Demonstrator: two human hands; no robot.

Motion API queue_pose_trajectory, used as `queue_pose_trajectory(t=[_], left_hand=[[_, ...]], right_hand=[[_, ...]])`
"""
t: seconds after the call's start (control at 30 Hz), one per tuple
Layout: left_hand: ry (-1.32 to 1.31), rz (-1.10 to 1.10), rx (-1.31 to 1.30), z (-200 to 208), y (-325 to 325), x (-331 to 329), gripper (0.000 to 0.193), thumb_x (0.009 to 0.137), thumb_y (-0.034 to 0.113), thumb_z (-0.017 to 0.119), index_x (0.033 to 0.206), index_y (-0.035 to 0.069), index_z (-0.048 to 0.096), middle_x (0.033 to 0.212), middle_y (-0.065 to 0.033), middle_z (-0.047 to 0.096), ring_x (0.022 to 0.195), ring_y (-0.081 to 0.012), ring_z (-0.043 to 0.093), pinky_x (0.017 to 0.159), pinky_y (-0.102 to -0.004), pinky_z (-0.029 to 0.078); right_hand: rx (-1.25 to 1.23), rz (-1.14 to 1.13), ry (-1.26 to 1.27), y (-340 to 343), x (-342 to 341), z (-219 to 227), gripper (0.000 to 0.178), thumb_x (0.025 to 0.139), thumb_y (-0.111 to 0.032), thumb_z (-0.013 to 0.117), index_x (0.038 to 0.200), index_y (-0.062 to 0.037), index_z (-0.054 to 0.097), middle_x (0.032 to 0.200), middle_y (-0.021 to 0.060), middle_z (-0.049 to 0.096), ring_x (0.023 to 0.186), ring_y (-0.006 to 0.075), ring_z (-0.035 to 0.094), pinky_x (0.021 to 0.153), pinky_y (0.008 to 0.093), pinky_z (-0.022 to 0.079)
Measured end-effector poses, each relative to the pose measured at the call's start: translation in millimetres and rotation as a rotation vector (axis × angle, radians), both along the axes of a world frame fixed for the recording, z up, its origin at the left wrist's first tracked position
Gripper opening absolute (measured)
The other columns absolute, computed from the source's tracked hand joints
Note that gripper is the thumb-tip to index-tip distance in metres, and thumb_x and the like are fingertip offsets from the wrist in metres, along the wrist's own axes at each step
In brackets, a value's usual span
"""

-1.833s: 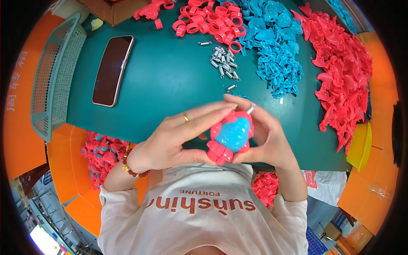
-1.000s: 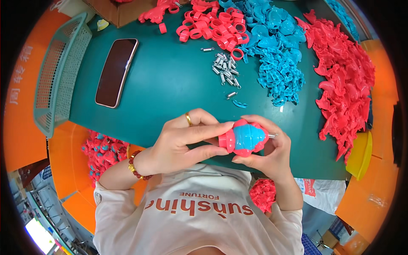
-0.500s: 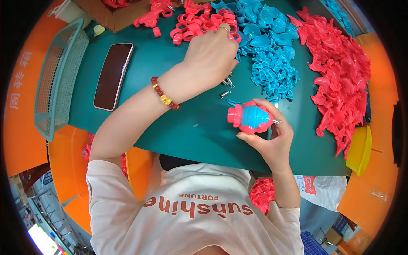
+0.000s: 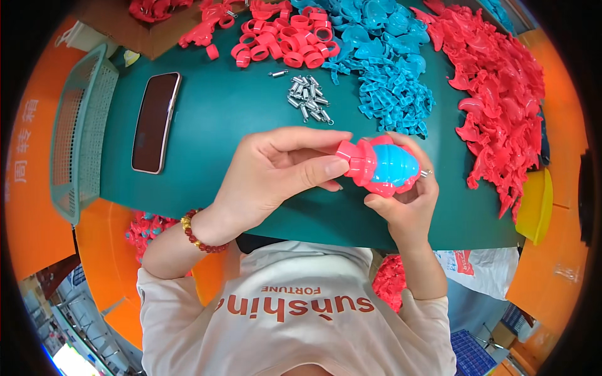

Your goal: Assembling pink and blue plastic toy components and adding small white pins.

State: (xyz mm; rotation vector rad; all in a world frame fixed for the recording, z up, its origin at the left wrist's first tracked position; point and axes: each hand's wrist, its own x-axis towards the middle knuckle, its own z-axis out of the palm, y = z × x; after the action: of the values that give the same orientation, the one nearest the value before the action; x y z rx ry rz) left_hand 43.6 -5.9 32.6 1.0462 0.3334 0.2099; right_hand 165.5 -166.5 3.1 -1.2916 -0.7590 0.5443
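My right hand [image 4: 411, 200] grips a red-and-blue plastic turtle-like toy [image 4: 395, 164] over the front part of the table, its blue ribbed shell facing up. A small metal spring [image 4: 426, 173] sticks out of the toy's right end, beside my fingers. At its left end, my left hand [image 4: 276, 169] pinches a red plastic ring [image 4: 344, 150] between thumb and fingers against the toy's red neck. The fingertips hide part of this contact. Beyond my hands lies a small heap of metal springs [image 4: 308, 98], with a pile of red rings [image 4: 291, 41] farther back.
Blue plastic pieces [image 4: 395, 94] are heaped at the back centre, and red shell-like pieces [image 4: 498, 94] along the right. A phone [image 4: 155, 122] and a green basket [image 4: 84, 131] are at the left. A yellow tray [image 4: 536, 207] sits by the right edge.
My left hand has come back from the ring pile to the toy's left end, uncovering the springs. My right hand still holds the toy, now slightly farther right and tilted.
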Motion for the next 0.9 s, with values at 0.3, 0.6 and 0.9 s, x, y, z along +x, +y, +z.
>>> queue_pose_trajectory(t=[0.3, 0.6, 0.9], left_hand=[[-0.234, 0.082, 0.197, -27, -5, -15, 0.029, 0.076, -0.009, 0.069, 0.103, -0.004, 0.06, 0.1, -0.0105, 0.057, 0.094, -0.0178, 0.06, 0.077, -0.0277, 0.056], [-0.4, 0.149, 0.251, -45, -15, -17, 0.038, 0.074, -0.011, 0.069, 0.108, -0.002, 0.054, 0.104, -0.0107, 0.051, 0.098, -0.0194, 0.058, 0.079, -0.0287, 0.056], [-0.242, -0.115, 0.581, -18, -6, -18, 0.062, 0.075, 0.006, 0.075, 0.129, 0.005, 0.043, 0.135, -0.0128, 0.041, 0.119, -0.0242, 0.048, 0.094, -0.0365, 0.045]], right_hand=[[-0.028, 0.033, -0.109, 1, -12, -8, 0.077, 0.058, -0.017, 0.089, 0.121, 0.003, 0.05, 0.117, 0.0127, 0.057, 0.106, 0.0188, 0.057, 0.09, 0.032, 0.047], [0.018, 0.082, -0.135, 7, -15, -11, 0.076, 0.059, -0.017, 0.088, 0.123, 0.0021, 0.05, 0.114, 0.0138, 0.06, 0.099, 0.0193, 0.061, 0.085, 0.0319, 0.05], [-0.146, 0.088, -0.539, 3, -10, 6, 0.068, 0.057, -0.015, 0.087, 0.116, -0.0032, 0.056, 0.101, 0.0103, 0.063, 0.086, 0.0199, 0.064, 0.073, 0.0287, 0.052]])
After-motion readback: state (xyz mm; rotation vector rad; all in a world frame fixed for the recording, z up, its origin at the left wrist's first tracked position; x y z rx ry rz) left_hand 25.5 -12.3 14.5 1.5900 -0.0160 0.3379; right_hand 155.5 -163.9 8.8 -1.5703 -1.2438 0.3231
